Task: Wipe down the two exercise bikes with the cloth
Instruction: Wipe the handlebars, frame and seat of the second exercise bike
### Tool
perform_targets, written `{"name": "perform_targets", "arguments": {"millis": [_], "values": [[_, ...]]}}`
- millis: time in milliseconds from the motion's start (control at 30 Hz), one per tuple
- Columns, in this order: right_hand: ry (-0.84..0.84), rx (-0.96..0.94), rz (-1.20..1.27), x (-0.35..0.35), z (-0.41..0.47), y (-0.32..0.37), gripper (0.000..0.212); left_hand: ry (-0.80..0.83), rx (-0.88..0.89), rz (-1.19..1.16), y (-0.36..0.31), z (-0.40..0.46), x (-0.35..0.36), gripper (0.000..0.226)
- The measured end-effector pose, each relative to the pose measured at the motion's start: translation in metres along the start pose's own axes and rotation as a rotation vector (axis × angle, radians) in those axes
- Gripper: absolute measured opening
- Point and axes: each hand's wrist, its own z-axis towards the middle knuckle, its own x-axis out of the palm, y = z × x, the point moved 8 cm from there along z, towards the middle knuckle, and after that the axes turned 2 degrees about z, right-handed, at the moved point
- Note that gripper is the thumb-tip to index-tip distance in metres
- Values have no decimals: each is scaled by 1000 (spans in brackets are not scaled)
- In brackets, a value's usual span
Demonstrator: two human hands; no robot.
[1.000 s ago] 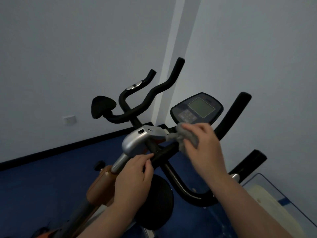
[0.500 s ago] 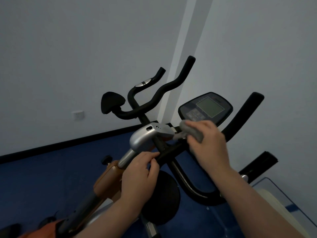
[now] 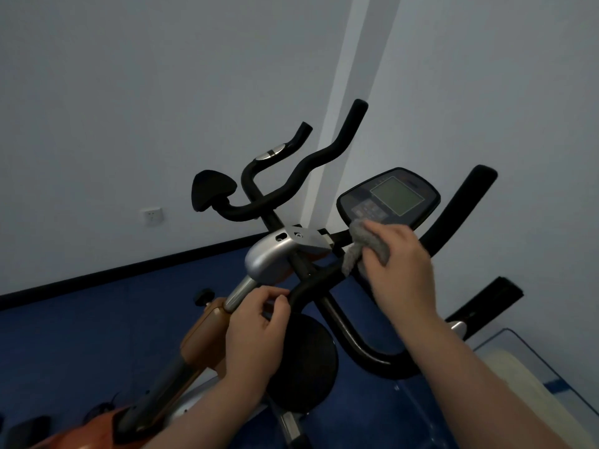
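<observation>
pale walls meet at a far corner above a blue floor [image 3: 81, 335]. largest object: near exercise bike [image 3: 269, 257], orange-bodied with a silver stem housing and black handlebar [image 3: 363, 338]. behind it, far left, second bike handlebar [image 3: 301, 170]. right of centre, console [image 3: 389, 197], tilted toward the viewer. right hand [image 3: 402, 270] grips the grey cloth [image 3: 363, 244], fingers curled round it, pressing it at the console's lower edge, just above the handlebar junction. left hand [image 3: 256, 328] holds the bar end near the silver post, fingers clamped round it. risk, as a judgement: firm pressure on the console could press its buttons or tilt its mount; the cloth's hanging end could snag at the junction; the second bike appears not yet wiped.
</observation>
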Motion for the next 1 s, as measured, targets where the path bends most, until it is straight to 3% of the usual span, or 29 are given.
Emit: {"name": "perform_targets", "arguments": {"millis": [67,200,267,400,533,600,700,867,933,1000], "values": [[102,14,26,26,-23,6,40,6,5,10,-1,0,1,18],[375,-58,321,57,-56,32,40,13,54,79,-4,-2,-1,18],[331,-69,342,42,-37,30,40,10,58,106,-5,-3,-2,20],[14,-88,87,4,-2,19,34,-11,46,120,-6,-4,-3,23],[192,-96,-83,49,-44,26,41,-10,42,127,-5,-4,-3,21],[269,-114,7,58,-60,29,43,6,52,127,-8,-4,-1,21],[411,23,270,41,-56,25,41,14,48,154,-10,-5,-2,21],[285,71,183,-22,-55,2,26,120,38,235,-17,0,1,14],[347,90,16,-14,-74,-8,19,168,91,281,-28,5,7,17],[281,44,-120,-2,-90,-7,19,190,171,366,-39,8,14,24]]}}
